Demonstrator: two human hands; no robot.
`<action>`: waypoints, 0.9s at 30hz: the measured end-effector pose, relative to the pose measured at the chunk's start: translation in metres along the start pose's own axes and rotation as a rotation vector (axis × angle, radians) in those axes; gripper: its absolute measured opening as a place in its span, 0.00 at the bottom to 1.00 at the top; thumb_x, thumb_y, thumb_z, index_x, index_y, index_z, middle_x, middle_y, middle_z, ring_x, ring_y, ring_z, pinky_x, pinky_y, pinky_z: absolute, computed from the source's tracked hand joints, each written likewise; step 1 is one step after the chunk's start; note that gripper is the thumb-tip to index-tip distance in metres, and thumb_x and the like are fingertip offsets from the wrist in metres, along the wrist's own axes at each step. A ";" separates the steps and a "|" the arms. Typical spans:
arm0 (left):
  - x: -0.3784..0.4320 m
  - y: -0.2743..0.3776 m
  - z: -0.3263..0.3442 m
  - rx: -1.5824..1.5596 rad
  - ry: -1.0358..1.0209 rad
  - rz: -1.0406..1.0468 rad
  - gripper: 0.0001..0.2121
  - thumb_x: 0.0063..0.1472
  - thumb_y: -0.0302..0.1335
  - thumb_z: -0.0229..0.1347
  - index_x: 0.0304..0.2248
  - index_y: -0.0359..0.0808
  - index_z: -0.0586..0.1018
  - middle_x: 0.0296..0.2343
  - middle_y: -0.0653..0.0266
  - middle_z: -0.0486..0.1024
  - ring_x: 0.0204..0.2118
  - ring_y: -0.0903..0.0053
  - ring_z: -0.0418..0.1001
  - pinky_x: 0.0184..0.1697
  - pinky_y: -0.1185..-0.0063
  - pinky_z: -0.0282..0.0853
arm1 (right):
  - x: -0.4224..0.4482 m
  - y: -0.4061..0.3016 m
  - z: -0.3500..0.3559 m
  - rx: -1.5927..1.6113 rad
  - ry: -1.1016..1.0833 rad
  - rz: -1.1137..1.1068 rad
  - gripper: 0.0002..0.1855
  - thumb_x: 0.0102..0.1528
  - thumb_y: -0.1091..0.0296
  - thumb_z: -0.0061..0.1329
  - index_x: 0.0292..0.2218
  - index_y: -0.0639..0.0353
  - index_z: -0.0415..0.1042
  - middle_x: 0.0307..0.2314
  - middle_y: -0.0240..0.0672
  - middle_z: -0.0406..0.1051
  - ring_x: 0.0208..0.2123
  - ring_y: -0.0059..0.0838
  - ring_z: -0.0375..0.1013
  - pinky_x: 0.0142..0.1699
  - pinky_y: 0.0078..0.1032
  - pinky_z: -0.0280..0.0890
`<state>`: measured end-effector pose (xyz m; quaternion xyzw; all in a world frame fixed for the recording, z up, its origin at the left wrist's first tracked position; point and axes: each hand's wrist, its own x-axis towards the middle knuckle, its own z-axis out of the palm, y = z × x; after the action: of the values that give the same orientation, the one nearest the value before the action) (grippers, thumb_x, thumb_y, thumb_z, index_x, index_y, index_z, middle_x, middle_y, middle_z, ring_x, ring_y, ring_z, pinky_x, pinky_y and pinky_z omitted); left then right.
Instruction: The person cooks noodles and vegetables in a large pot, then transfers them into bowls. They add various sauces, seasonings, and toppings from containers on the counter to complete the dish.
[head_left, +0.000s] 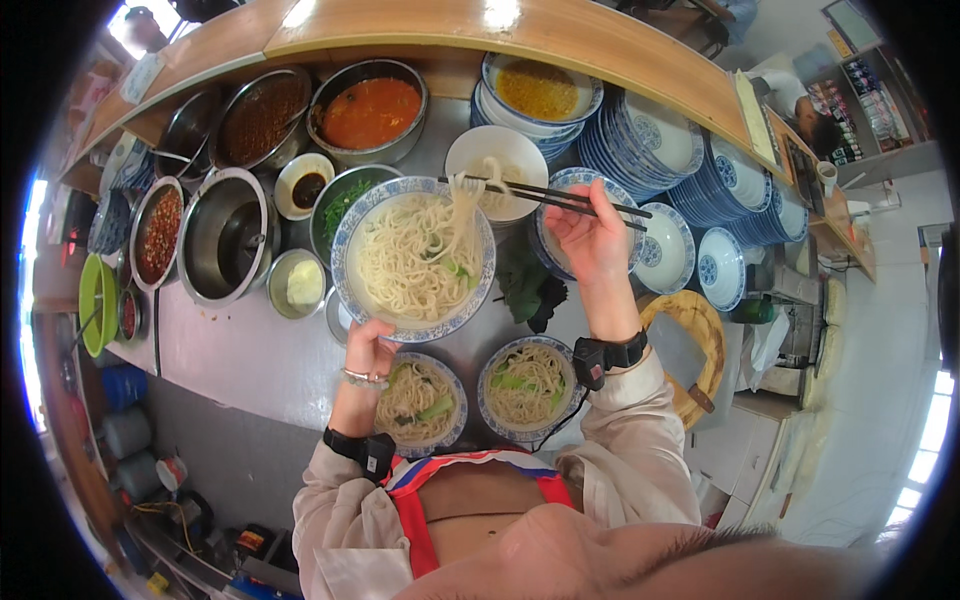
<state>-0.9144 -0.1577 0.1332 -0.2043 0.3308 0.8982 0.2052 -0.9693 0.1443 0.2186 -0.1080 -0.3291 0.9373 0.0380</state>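
My left hand (372, 346) grips the near rim of a blue-and-white bowl (346, 292), lifted above the steel counter. White noodles (401, 259) with some green leaves fill it. Black chopsticks (555, 196) are in my right hand (596, 236), their tips to the right of that bowl. A strand of noodles (466, 196) hangs from the chopsticks at the bowl's right rim. Beyond the tips stands a white bowl (459, 150) with a few noodles inside. Two more patterned bowls of noodles and greens, a left one (420, 397) and a right one (529, 390), sit close before me.
Pots of red soup (375, 112) and dark sauce (262, 116), plus chilli flakes (157, 232), stand at left. Stacked bowls (637, 142) and a bowl of yellow liquid (538, 88) line the back under a wooden shelf (450, 30). A wooden ring (709, 330) lies at right.
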 end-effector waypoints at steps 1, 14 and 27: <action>0.000 -0.001 0.000 -0.017 -0.010 -0.014 0.28 0.40 0.14 0.44 0.47 0.31 0.60 0.41 0.55 0.66 0.43 0.63 0.67 0.40 0.68 0.68 | 0.000 -0.006 0.008 0.020 -0.014 -0.009 0.17 0.55 0.57 0.37 0.30 0.63 0.67 0.23 0.42 0.71 0.27 0.40 0.73 0.32 0.35 0.68; 0.003 0.000 -0.007 0.082 0.022 0.041 0.25 0.41 0.15 0.44 0.45 0.28 0.62 0.40 0.55 0.68 0.40 0.64 0.69 0.38 0.73 0.69 | 0.019 -0.091 0.062 0.032 -0.226 -0.233 0.18 0.56 0.59 0.35 0.32 0.68 0.65 0.26 0.51 0.69 0.30 0.47 0.71 0.36 0.38 0.68; -0.009 0.007 0.004 0.106 0.095 0.081 0.27 0.39 0.14 0.43 0.46 0.30 0.61 0.40 0.55 0.67 0.42 0.64 0.67 0.39 0.72 0.69 | 0.023 -0.046 0.007 -1.189 -0.197 -0.366 0.07 0.53 0.73 0.38 0.29 0.66 0.66 0.25 0.35 0.64 0.24 0.23 0.69 0.29 0.17 0.64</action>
<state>-0.9110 -0.1620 0.1438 -0.2221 0.3955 0.8762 0.1632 -0.9930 0.1798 0.2485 0.0344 -0.8092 0.5779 0.1007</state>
